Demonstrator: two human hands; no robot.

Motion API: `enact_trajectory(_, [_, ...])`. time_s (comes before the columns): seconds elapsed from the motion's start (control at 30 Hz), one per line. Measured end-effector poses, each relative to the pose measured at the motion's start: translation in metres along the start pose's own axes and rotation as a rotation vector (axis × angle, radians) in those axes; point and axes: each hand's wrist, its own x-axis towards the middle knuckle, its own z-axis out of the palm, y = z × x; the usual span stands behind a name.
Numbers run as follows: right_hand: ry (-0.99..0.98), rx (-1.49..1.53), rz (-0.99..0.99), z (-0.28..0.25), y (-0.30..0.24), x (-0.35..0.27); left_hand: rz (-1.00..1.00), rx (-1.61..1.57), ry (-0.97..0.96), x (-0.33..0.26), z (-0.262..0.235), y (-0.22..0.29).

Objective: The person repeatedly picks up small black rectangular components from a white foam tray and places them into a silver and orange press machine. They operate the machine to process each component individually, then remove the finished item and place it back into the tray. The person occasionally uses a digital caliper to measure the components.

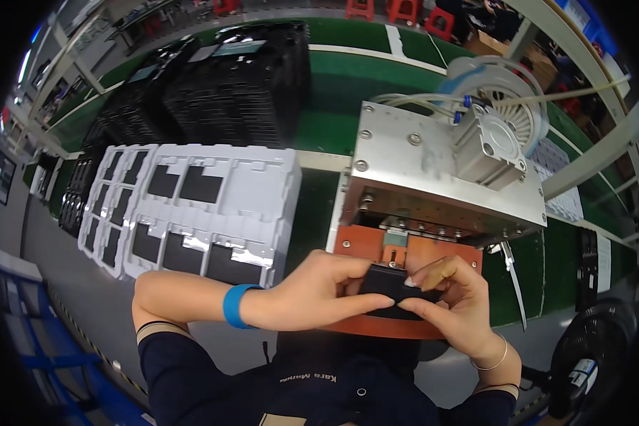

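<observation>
A flat black rectangular piece (382, 284) lies between my two hands at the front of the orange base plate (444, 248) of a metal press fixture. My left hand (326, 287), with a blue band on its wrist, grips the piece's left side, its thumb along the near edge. From the right, my right hand (451, 302) closes on the same piece. Something small and whitish shows at its fingers, too unclear to name. Just beyond the piece, a small metal-and-green part (395, 245) sits on the orange plate. Whether the piece rests on the plate, I cannot tell.
The press's silver block (412, 149) with an air cylinder (493, 145) stands beyond my hands. To the left are white trays (259, 184) holding flat black pieces, with tall stacks of black trays (241, 92) behind. A reel (511, 92) stands behind the press; a black fan (589, 355) is at right.
</observation>
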Motion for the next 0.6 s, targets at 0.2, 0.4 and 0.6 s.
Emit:
enact_trajectory(0.2, [0.055,-0.252,-0.065,0.003,-0.007,0.011,-0.091,-0.160,0.456,-0.052,-0.097,-0.012])
enact_trajectory(0.4, [-0.252,-0.441,-0.222,0.033,-0.020,0.038,-0.315,0.209,0.617,-0.042,-0.172,-0.053])
enact_trajectory(0.6, [-0.407,-0.525,-0.327,0.063,-0.024,0.083,0.034,1.015,1.024,-0.091,-0.150,-0.052])
